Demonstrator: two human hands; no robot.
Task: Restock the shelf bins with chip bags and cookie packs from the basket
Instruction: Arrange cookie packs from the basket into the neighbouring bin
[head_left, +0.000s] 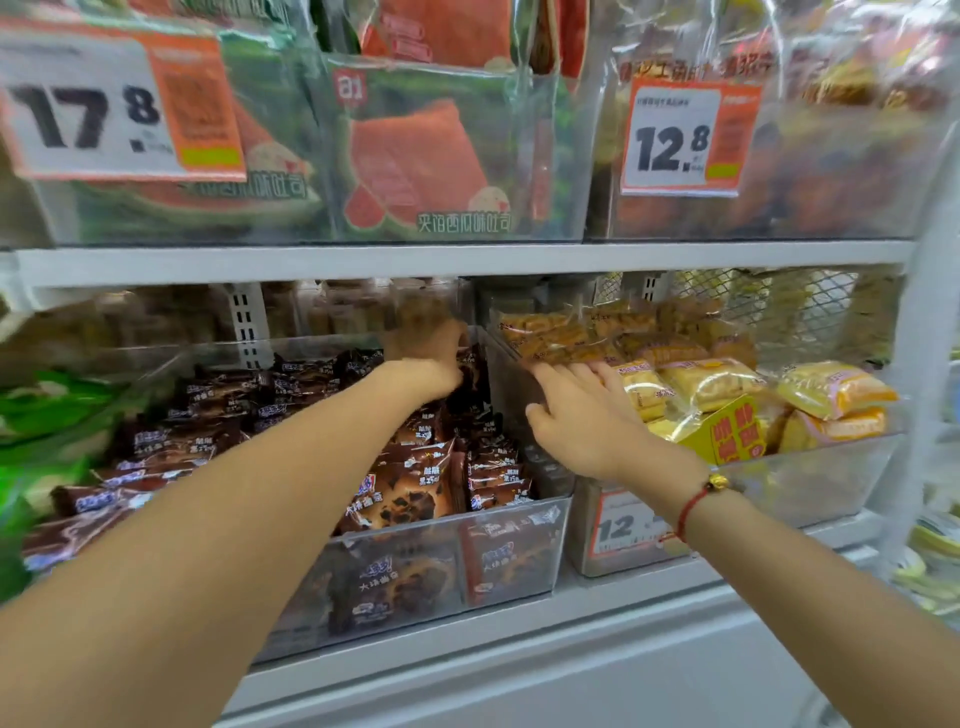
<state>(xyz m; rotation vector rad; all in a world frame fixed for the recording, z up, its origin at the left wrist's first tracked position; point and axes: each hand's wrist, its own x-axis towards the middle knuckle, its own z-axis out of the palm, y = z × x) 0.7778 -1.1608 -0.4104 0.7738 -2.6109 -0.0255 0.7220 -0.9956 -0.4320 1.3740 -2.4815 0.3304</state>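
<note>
Both arms reach into the lower shelf, where two clear plastic bins stand side by side. The left hand (428, 345) is deep at the back of the left bin (511, 551), above the dark brown chocolate cookie packs (410, 483) that fill it; the hand is blurred, with the fingers bent downward, and whether it has hold of a pack cannot be told. The right hand (582, 415) lies with fingers straight and spread, palm down, over the wall between the two bins, its fingertips (540, 370) touching the orange-brown packs (561, 338) stacked at the rear of the right bin (810, 483); it grips nothing. Just right of that hand lie yellow packs (717, 382) and a yellow card with red print (732, 431). A red cord bracelet (693, 506) with a gold bead circles the right wrist. Green bags (47, 410) sit at the far left of the same shelf. On the shelf above, clear bins hold watermelon-print packs (415, 156), with price tags reading 17.8 (88, 114) and 12.8 (672, 143)
</note>
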